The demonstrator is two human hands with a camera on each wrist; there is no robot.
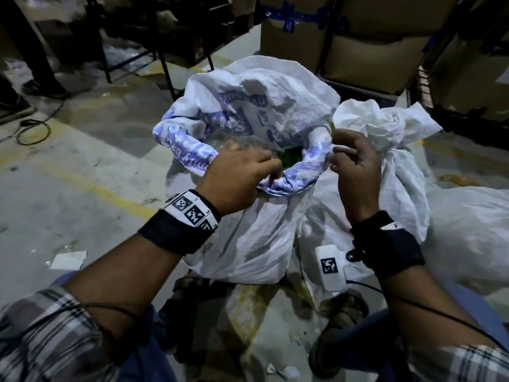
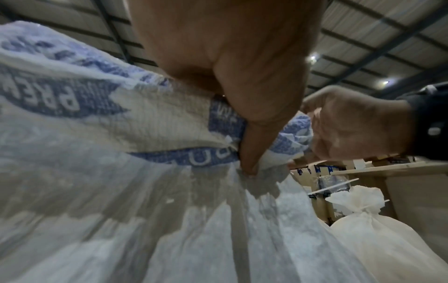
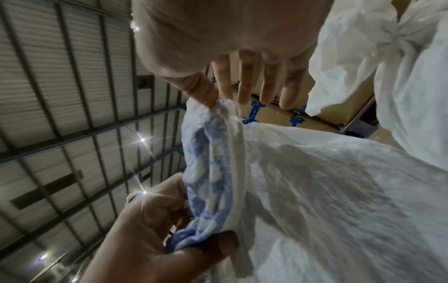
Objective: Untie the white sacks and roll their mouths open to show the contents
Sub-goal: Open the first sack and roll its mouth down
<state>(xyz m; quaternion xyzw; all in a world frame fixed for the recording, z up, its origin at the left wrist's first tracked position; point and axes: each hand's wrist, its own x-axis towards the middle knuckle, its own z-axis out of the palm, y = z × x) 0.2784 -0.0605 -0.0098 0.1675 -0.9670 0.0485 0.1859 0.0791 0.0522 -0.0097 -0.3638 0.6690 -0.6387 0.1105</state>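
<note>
An open white sack (image 1: 256, 111) with blue print stands on the floor in front of me, its mouth partly rolled down into a blue-printed rim (image 1: 181, 144). Something green (image 1: 289, 158) and clear plastic show inside. My left hand (image 1: 271, 172) grips the near part of the rolled rim, thumb pressed on the cloth (image 2: 249, 153). My right hand (image 1: 334, 158) pinches the rim's right side between thumb and forefinger (image 3: 218, 101), its other fingers straight. A second white sack (image 1: 399, 128) stands tied just right of it (image 2: 363, 229) (image 3: 387, 38).
Another white sack (image 1: 468, 230) lies at the right. Cardboard boxes (image 1: 371, 37) with blue tape on a metal rack stand behind. A black cable (image 1: 33, 130) and someone's shoe (image 1: 41, 86) are at the far left. My sandalled feet (image 1: 338, 326) are below the sacks.
</note>
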